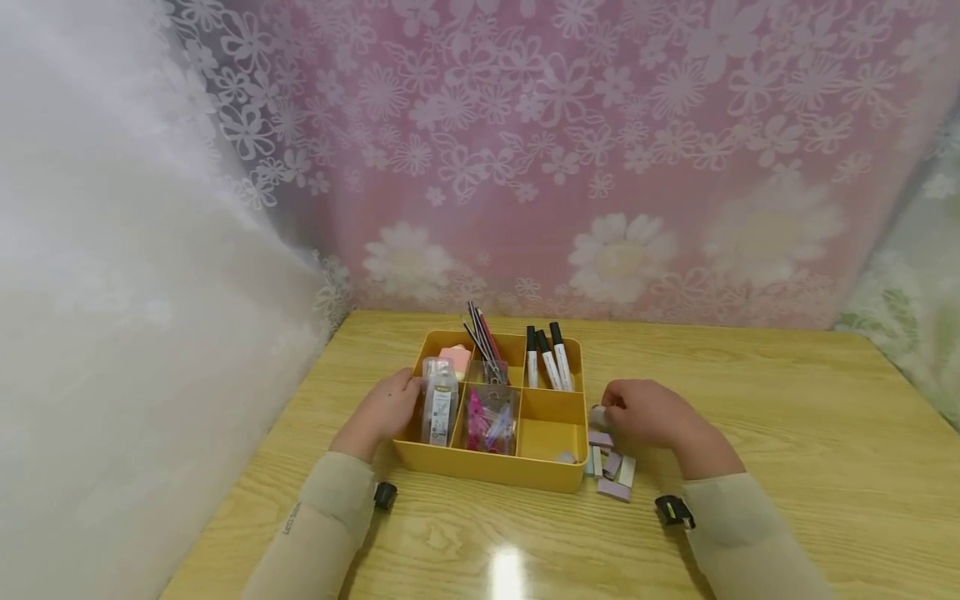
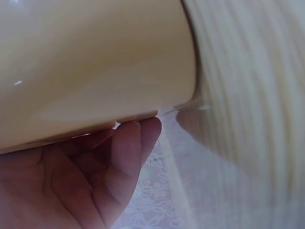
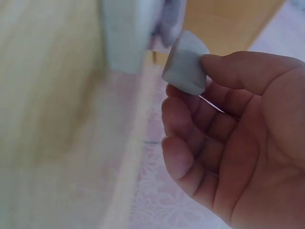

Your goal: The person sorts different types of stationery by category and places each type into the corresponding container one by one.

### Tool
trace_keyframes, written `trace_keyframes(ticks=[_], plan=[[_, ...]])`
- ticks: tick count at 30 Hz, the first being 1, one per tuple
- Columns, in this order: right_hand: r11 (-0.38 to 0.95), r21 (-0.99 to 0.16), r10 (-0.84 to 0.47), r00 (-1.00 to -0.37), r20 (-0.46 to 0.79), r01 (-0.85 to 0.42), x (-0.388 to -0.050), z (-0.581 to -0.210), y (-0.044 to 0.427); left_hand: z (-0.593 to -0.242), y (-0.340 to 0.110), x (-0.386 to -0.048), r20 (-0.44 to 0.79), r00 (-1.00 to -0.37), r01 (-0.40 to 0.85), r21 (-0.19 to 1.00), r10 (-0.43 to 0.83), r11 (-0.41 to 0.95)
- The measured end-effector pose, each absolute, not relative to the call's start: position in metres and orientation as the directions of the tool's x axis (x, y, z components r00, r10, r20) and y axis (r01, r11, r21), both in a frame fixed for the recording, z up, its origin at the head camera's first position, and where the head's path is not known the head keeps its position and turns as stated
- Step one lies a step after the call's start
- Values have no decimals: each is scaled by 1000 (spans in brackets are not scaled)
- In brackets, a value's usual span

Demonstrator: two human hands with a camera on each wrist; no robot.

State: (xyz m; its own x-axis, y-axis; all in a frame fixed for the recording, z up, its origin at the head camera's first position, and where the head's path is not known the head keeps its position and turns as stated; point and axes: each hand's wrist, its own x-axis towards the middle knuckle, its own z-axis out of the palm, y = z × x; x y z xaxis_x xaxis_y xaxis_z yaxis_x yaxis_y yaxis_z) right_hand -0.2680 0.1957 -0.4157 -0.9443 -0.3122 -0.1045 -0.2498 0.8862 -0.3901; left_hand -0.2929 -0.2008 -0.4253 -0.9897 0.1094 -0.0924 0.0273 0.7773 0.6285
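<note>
A yellow divided organizer box [image 1: 487, 473] stands on the table. My left hand [image 1: 384, 412] grips its left wall, with curled fingers against the outside in the left wrist view; the thumb is hidden there. Just off the box's right side, my right hand [image 1: 654, 414] pinches a small pale grey eraser [image 3: 186, 64] between thumb and fingers. Below that hand lie several small lilac and whitish erasers [image 1: 615, 490] in a loose pile beside the box. One lilac eraser [image 1: 566, 457] sits in the front right compartment.
In the box's other compartments are black-capped markers [image 1: 546, 360], pencils [image 1: 486, 335], a peach-coloured item [image 1: 455, 358], a clear case [image 1: 440, 408] and a clear pack with pink and blue items [image 1: 490, 422]. A floral curtain [image 1: 525, 208] hangs behind the table [image 1: 750, 400].
</note>
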Motion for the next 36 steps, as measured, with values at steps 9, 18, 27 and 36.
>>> trace_keyframes(ticks=[9, 18, 27, 36], plan=[[858, -421, -326, -945, -7, -293, -255, -383, 195, -425, -200, -294, -102, -988, 24, 627, 113, 779], [789, -483, -396, -915, 75, -381, -241, -363, 179, -424, -201, -294, -108, -987, 28, 617, 120, 787], [724, -486, -501, -857, 119, -490, -229, -360, 154, -424, -201, -294, -107, -987, 32, 616, 123, 787], [729, -437, -518, -842, 152, -527, -226, -361, 147, -422, -200, -291, -107, -986, 35, 632, 131, 775]])
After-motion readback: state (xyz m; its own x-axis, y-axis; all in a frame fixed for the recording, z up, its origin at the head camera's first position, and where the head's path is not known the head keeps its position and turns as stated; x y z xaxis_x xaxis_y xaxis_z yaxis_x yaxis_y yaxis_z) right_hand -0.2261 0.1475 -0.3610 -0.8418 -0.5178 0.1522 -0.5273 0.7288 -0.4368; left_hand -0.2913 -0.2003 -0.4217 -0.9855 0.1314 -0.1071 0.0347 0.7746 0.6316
